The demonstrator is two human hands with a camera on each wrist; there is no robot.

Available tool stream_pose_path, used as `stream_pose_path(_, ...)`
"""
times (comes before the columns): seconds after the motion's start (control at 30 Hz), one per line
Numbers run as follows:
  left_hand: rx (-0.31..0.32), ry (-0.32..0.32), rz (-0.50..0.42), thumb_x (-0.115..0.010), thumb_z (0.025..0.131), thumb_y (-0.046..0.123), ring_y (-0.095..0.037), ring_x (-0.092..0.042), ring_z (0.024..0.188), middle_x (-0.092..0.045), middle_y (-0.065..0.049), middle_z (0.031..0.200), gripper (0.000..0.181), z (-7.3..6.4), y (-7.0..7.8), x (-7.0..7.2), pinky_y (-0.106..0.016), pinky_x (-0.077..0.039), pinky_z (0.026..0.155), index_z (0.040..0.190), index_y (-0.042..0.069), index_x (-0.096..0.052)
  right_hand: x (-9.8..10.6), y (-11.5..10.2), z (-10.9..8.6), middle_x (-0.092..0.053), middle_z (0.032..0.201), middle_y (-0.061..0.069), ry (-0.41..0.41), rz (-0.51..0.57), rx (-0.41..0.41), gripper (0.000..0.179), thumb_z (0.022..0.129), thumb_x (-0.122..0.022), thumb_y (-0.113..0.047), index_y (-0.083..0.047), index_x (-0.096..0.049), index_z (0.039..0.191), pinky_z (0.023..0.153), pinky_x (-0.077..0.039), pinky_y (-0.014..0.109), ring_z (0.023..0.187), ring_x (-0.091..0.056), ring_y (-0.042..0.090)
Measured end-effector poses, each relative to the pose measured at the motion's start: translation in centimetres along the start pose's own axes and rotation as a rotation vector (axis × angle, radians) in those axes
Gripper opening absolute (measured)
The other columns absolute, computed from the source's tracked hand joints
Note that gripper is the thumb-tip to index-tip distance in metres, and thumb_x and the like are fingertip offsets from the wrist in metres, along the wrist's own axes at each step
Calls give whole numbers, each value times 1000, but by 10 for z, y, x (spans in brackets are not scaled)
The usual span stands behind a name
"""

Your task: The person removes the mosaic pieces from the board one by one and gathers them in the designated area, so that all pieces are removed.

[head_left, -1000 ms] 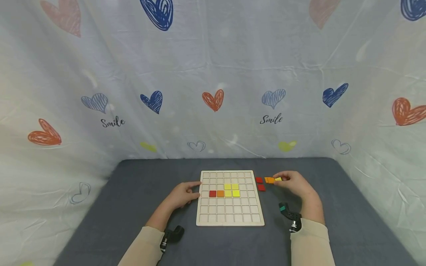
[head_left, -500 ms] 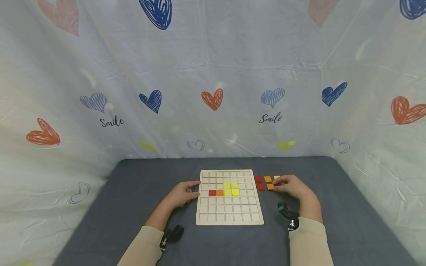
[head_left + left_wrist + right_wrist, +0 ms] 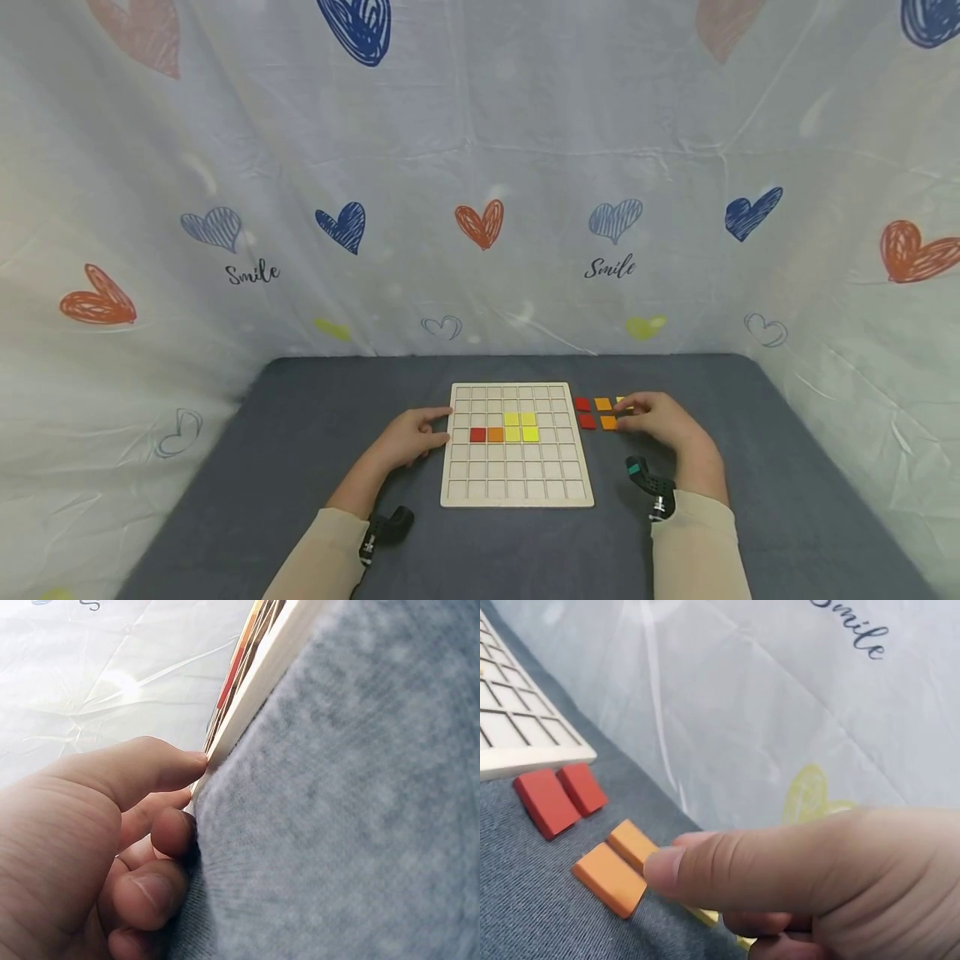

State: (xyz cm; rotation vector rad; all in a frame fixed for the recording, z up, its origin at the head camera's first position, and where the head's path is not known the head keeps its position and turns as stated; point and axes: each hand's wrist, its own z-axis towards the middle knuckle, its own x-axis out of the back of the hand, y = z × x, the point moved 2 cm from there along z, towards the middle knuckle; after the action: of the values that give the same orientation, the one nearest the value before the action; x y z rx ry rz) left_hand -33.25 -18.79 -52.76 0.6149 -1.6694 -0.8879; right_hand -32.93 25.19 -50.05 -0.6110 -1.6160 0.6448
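A pale wooden grid board point(image 3: 517, 492) lies on the dark cloth. Set in its cells are a red tile point(image 3: 477, 435), an orange tile point(image 3: 495, 435) and several yellow tiles point(image 3: 521, 427). My left hand point(image 3: 408, 437) touches the board's left edge with thumb and index fingertips; its other fingers are curled. Right of the board, my right hand point(image 3: 660, 417) hovers low by the loose tiles. Its thumb tip is at the edge of the nearer loose orange tile point(image 3: 611, 877), which lies flat. Yellow tiles point(image 3: 705, 913) show partly beneath that hand, the rest hidden.
Two loose red tiles point(image 3: 547, 802) lie between the board's right edge and the orange ones. A second loose orange tile point(image 3: 603, 404) sits farther back. A white curtain point(image 3: 480, 283) printed with hearts hangs behind and beside the table.
A second ago the orange tiles lay together; the nearer one has since shifted toward me, apart from the other. My right hand has moved slightly nearer with it. The left hand stays put.
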Motion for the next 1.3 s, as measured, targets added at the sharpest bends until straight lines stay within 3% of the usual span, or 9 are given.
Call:
stream_pose_path(0.27, 0, -9, -3, -79, 93, 22, -12, -30, 36, -49, -1, 52, 53, 1, -1, 0, -28, -30, 38, 143, 18, -63, 4, -16, -1, -64, 115, 14, 35, 18, 46, 29, 95, -76, -24, -6, -75, 118, 82, -45, 43, 96, -53, 26)
stream_pose_path(0.53, 8, -14, -6, -78, 93, 21, -11, -30, 37, -49, -1, 53, 53, 0, 0, 0, -28, -30, 38, 144, 18, -63, 0, -46, -1, -48, 74, 3, 29, 97, 141, 35, 95, -75, -20, 1, -71, 123, 66, -41, 35, 70, -48, 20)
stream_pose_path(0.7, 2, -12, -3, -79, 93, 22, -11, -29, 36, -49, -1, 53, 54, 0, -1, 0, -28, -30, 38, 144, 18, -63, -9, -68, -1, -45, 73, 3, 19, 122, 210, 36, 95, -76, -19, 1, -71, 125, 58, -39, 32, 62, -42, 19)
stream_pose_path(1.0, -5, -11, -2, -78, 93, 21, -12, -29, 36, -49, -1, 52, 53, 0, -1, 0, -28, -30, 37, 144, 18, -62, -44, -93, 9, -44, 82, 4, -23, 105, 291, 32, 95, -76, -17, -3, -73, 123, 57, -35, 33, 65, -38, 19)
stream_pose_path(1.3, -6, -4, -9, -78, 93, 20, -11, -29, 36, -49, 0, 52, 52, -1, 1, 1, -28, -30, 37, 143, 17, -63, -73, -102, 16, -40, 79, 2, -119, 80, 352, 33, 96, -74, -19, -4, -73, 126, 69, -34, 38, 74, -40, 18)
